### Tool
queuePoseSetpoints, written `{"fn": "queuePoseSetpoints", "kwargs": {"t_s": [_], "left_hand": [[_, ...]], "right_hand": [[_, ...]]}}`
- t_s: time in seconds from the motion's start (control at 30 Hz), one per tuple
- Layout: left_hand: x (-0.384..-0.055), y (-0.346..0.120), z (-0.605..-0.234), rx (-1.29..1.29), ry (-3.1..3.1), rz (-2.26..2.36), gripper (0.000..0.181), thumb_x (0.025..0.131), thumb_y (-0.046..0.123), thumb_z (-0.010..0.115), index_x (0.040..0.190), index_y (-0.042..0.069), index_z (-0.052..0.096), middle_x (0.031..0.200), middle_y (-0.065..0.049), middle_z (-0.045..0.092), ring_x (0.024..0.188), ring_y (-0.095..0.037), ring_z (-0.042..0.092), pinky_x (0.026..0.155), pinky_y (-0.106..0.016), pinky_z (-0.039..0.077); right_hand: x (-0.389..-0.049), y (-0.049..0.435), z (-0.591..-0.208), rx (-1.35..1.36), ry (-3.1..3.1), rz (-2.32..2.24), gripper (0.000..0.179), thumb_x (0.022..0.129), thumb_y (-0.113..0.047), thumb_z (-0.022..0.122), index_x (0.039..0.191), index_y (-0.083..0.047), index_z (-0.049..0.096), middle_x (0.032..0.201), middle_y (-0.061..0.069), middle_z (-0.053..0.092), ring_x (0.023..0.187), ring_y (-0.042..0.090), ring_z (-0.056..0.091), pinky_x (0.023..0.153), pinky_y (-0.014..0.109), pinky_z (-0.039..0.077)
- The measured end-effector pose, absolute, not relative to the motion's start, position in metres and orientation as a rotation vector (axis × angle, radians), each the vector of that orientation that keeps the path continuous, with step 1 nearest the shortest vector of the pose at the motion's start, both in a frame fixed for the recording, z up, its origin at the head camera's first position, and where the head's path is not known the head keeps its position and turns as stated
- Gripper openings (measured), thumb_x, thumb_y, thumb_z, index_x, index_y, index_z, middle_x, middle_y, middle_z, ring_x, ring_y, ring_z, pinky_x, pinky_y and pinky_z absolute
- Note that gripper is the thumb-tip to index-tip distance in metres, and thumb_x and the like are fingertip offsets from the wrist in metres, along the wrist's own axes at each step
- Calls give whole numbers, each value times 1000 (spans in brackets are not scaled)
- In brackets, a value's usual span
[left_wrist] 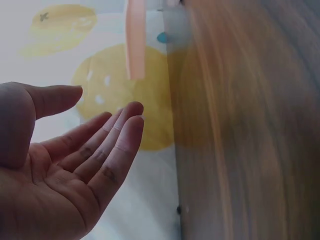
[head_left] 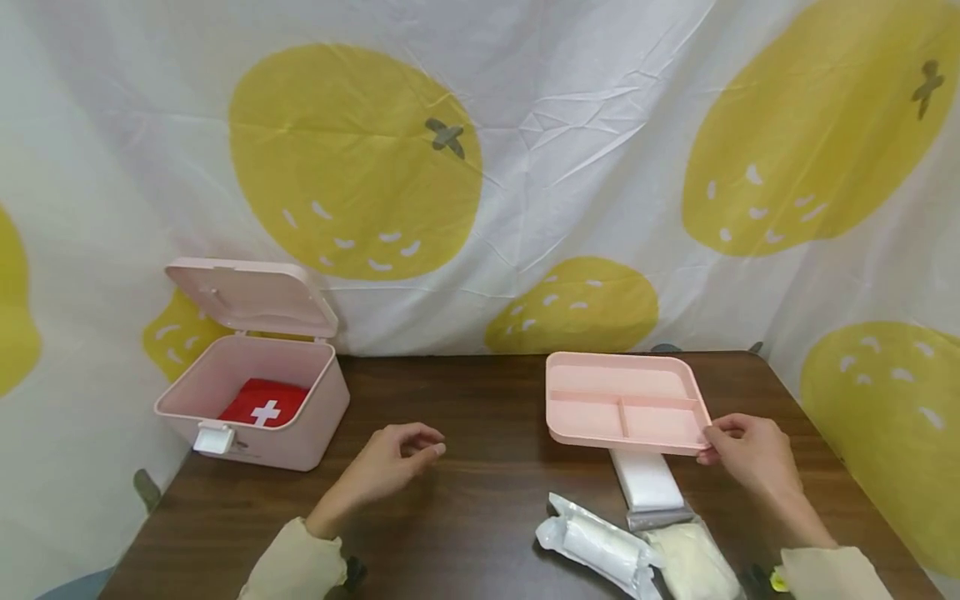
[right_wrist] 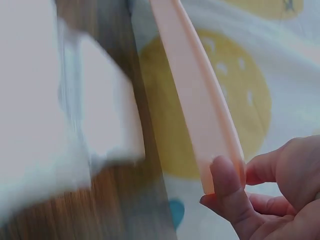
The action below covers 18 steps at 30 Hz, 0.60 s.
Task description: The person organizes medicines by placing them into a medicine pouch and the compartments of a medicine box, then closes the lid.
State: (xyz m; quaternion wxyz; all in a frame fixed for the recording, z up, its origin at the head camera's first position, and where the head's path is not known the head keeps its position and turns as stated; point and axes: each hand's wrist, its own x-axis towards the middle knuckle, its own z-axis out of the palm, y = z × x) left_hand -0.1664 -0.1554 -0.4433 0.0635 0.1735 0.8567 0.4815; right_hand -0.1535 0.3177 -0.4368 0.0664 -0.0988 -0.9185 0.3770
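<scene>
My right hand (head_left: 753, 454) pinches the near right corner of a pink divided tray (head_left: 622, 379), thumb on one side and fingers on the other. The right wrist view shows the tray (right_wrist: 197, 100) edge-on, held above the table. Its compartments hold nothing. My left hand (head_left: 393, 462) hovers over the middle of the table with fingers loosely bent; in the left wrist view the palm (left_wrist: 55, 195) holds nothing. To its left stands a pink first-aid box (head_left: 322, 408) with its lid (head_left: 255, 292) raised. Inside lies a red pouch (head_left: 258, 396) bearing a white cross.
Below the tray lie a white flat pack (head_left: 648, 483), a white wrapped roll (head_left: 600, 546) and a clear bag with cream-coloured contents (head_left: 693, 562). Behind the dark wooden table (head_left: 465, 517) hangs a white cloth (head_left: 570, 167) with yellow fruit prints.
</scene>
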Motion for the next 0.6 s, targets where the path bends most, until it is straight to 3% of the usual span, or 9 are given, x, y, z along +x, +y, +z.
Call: {"fn": "queuePoseSetpoints", "kwargs": {"t_s": [0.23, 0.43, 0.6], "left_hand": [[-169, -139, -451, 486, 2482, 1532, 40, 97, 26, 64, 122, -5, 63, 103, -22, 72, 88, -34, 72, 74, -40, 60], [-167, -136, -456, 374, 2437, 1604, 49, 99, 32, 60, 128, -8, 59, 104, -24, 71, 81, -32, 73, 72, -43, 60], [-163, -139, -463, 281, 2443, 1604, 51, 100, 33, 59, 128, -10, 58, 94, -18, 74, 73, -26, 72, 68, -41, 60]], "right_hand": [[-150, 270, -433, -183, -2719, 1367, 24, 94, -8, 58, 103, 14, 64, 72, 10, 71, 58, 17, 69, 55, 29, 57], [-145, 234, -435, -87, -2728, 1436, 15, 91, -3, 62, 97, 10, 66, 71, 9, 70, 57, 17, 69, 56, 31, 58], [-141, 210, -442, -10, -2720, 1487, 8, 89, 0, 64, 91, 7, 67, 67, 8, 69, 53, 16, 67, 53, 34, 57]]}}
